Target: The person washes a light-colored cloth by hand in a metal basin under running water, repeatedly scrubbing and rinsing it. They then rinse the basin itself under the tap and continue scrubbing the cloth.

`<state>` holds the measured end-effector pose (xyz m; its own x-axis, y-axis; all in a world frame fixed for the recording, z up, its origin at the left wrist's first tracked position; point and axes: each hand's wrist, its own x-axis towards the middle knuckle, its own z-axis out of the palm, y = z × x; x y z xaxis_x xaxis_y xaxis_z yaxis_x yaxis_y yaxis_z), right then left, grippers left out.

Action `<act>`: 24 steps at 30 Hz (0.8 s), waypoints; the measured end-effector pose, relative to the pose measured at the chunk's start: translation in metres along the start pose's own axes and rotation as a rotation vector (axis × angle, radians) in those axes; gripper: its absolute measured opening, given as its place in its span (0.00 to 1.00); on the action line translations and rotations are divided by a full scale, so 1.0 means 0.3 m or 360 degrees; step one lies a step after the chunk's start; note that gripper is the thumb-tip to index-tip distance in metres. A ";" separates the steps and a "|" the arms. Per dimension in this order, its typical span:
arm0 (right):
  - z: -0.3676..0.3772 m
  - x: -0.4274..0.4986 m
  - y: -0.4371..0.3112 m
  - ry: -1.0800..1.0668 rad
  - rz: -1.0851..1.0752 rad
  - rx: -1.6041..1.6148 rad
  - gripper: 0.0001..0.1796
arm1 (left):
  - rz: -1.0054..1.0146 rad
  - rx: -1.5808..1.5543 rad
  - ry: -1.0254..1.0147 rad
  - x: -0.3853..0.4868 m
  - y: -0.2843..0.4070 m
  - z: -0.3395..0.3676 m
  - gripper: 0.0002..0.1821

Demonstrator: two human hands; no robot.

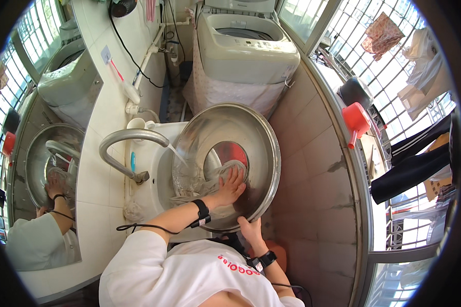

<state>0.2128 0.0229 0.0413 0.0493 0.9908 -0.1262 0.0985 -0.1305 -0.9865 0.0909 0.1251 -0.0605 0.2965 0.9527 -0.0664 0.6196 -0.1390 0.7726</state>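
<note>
A large stainless steel basin [264, 169] is tilted over the white washbasin [163, 172]. My left hand [230, 188] lies spread and flat on a wet greyish cloth [209, 187] inside it, pressing the cloth against the metal without closing around it. At the near right edge, my right hand [250, 229] grips the basin's rim, thumb on top and the other fingers hidden beneath. Water runs from the curved metal faucet [132, 134] into the basin's left side and splashes over the cloth. A reddish reflection shows in the basin's bottom.
A top-loading washing machine [246, 57] stands ahead with its lid up. At left is a mirror [46, 153]; at right, a tiled wall [311, 184] carries a ledge with a red dipper [356, 119]. A white cup [136, 124] and a blue item [133, 161] sit by the faucet.
</note>
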 end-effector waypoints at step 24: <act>-0.017 0.029 0.037 -0.0024 0.0141 0.0062 0.12 | -0.0030 -0.0185 0.0019 -0.001 0.136 -0.006 0.37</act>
<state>0.2194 0.0298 0.0298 0.0409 0.9759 -0.2143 0.0559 -0.2163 -0.9747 0.1147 0.1197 -0.0279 0.2767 0.9580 -0.0748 0.5362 -0.0894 0.8393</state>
